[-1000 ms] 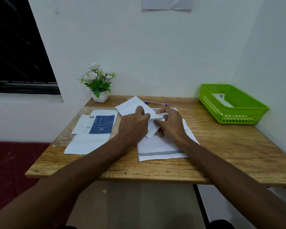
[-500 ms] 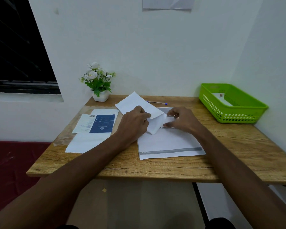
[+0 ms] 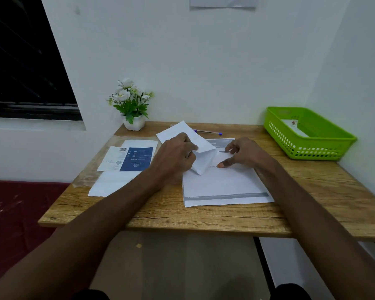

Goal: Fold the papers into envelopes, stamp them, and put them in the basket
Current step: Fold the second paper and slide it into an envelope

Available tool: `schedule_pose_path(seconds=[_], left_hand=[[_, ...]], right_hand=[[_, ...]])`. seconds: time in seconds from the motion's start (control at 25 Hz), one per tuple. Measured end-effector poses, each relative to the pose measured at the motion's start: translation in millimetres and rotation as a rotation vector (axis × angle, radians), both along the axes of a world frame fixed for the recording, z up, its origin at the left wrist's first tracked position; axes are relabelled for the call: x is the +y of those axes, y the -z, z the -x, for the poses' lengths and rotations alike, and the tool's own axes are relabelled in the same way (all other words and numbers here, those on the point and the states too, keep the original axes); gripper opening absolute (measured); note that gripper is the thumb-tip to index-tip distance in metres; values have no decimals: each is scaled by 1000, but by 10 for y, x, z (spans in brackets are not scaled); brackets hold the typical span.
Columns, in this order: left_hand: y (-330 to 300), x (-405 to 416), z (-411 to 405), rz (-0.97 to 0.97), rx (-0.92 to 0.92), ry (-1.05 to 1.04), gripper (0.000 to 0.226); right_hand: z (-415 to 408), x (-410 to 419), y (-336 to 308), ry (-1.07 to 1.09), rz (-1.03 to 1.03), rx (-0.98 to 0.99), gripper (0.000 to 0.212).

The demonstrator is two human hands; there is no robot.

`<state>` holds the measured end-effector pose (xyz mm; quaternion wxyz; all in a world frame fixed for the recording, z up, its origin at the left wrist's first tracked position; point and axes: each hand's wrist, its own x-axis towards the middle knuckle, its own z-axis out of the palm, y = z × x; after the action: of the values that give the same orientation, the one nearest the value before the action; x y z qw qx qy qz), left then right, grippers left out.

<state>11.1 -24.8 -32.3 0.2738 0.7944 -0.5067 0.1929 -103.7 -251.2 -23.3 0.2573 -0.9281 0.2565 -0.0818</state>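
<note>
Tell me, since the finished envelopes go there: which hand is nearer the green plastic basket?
Right. The right hand rests on the flat sheet, with bare table between it and the green plastic basket. The left hand is farther, pinching the folded paper.

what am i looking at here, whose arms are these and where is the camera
The camera sits on a person's head and looks forward and down, so the two bare arms reaching in from the bottom are that person's own. There is no machine, just hands.

They work at a wooden table against a white wall. The left hand grips a partly folded white paper. The right hand rests spread, fingertips on a flat white sheet beneath it.

Also on the table: a blue and white leaflet on the left, a small flower pot and a pen at the back, and a green basket on the right with something white inside.
</note>
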Motion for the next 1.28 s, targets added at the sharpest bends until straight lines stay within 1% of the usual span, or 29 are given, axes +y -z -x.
schedule_pose_path(seconds=[0.2,0.32,0.4,0.48,0.52,0.56,0.64,0.8,0.88,0.96,1.04,1.12,1.2,1.28], left_hand=[[-75,46,25,21,-85,5,24],[-121,84,92,-46,-222,-7,22],[-137,85,132,-76,-281,-16,21],[-127,64,148,-90,-258,-33,25],[-116,53,143,-88,-236,-43,27],[-100,42,134,-83,-208,-51,29],[-66,27,107,-62,-159,-51,30],[-13,-2,41,-58,-102,-27,30],[-7,-19,15,-54,-81,-28,30],[2,-24,-9,-55,-73,-23,31],[6,-14,-5,-58,-81,-22,34],[0,0,8,-59,-90,-20,36],[-5,8,33,-71,-77,0,36],[-7,7,57,-89,-52,16,35]], right_hand=[[22,-22,-6,10,-88,1,68],[-2,-34,-2,14,-104,36,63],[9,-15,-25,39,-113,59,70],[33,20,-54,62,-132,53,87],[42,40,-63,68,-136,43,90],[34,39,-51,60,-142,24,88],[21,34,-35,46,-170,-23,77],[108,-60,-59,91,-275,-161,62],[205,-102,-89,133,-377,-214,47],[301,-123,-115,193,-475,-241,27],[385,-124,-126,216,-529,-287,30],[457,-113,-127,240,-575,-379,18],[523,-112,-97,297,-623,-512,27],[610,-95,-69,393,-707,-646,29]])
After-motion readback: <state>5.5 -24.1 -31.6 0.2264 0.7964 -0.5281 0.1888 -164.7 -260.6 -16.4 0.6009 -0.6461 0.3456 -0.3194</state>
